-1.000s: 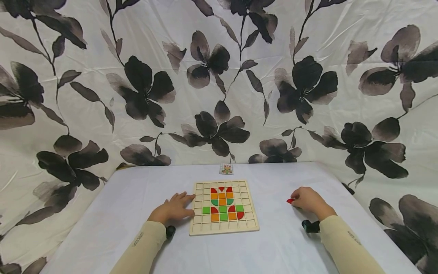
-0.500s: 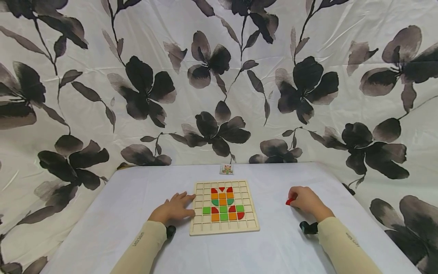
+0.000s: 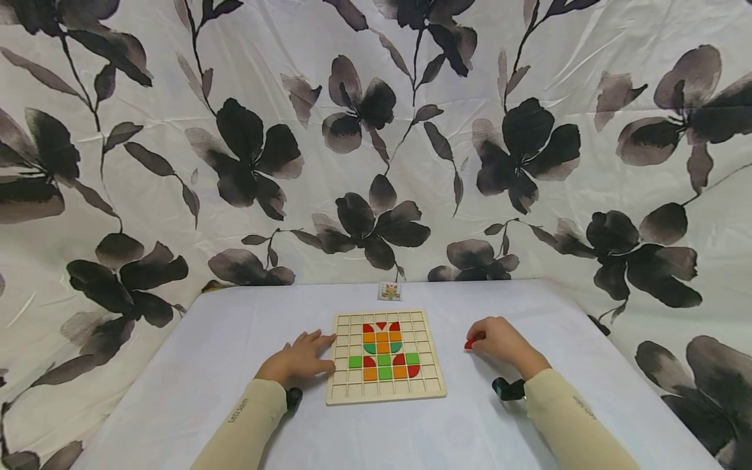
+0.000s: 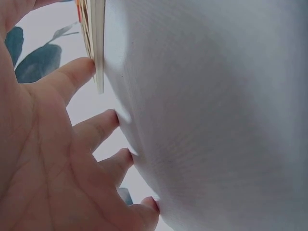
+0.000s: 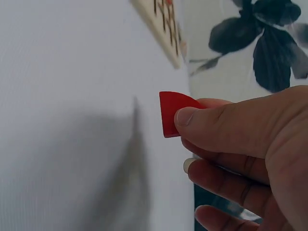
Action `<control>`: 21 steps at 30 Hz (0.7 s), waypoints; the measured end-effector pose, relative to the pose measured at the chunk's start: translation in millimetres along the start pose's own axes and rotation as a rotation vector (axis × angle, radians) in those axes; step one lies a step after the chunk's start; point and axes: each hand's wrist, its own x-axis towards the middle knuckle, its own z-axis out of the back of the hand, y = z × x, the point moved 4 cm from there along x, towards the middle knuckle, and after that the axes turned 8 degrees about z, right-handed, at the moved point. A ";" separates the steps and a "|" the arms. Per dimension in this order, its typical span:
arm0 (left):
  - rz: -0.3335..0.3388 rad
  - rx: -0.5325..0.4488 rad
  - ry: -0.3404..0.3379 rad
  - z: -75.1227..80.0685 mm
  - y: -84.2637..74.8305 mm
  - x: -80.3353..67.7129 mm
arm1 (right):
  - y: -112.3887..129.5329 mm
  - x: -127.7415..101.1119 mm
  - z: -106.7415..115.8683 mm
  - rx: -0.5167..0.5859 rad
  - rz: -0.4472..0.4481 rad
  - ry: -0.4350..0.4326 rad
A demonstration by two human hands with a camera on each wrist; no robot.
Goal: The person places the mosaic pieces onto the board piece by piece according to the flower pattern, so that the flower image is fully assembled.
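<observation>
A wooden grid board lies flat on the table, its middle cells filled with red, orange and green tiles. My left hand rests at the board's left edge with fingers spread; in the left wrist view a fingertip touches the board's rim while other fingertips rest on the white cloth. To the right of the board, my right hand pinches a red quarter-circle tile between thumb and fingers. The tile's curved side is partly covered by the thumb. The tile is held apart from the board.
A small pattern card with a coloured design lies behind the board near the table's back edge. The table has a white cloth, and a floral curtain hangs behind it. Black wrist devices sit under the sleeves.
My right hand has moved left toward the board, carrying the red quarter-circle tile in its pinch. The left hand and the board stay in place.
</observation>
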 end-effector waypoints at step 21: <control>0.007 -0.010 -0.002 -2.9 4.5 4.9 | 101.3 31.9 -32.2 0.107 0.219 0.047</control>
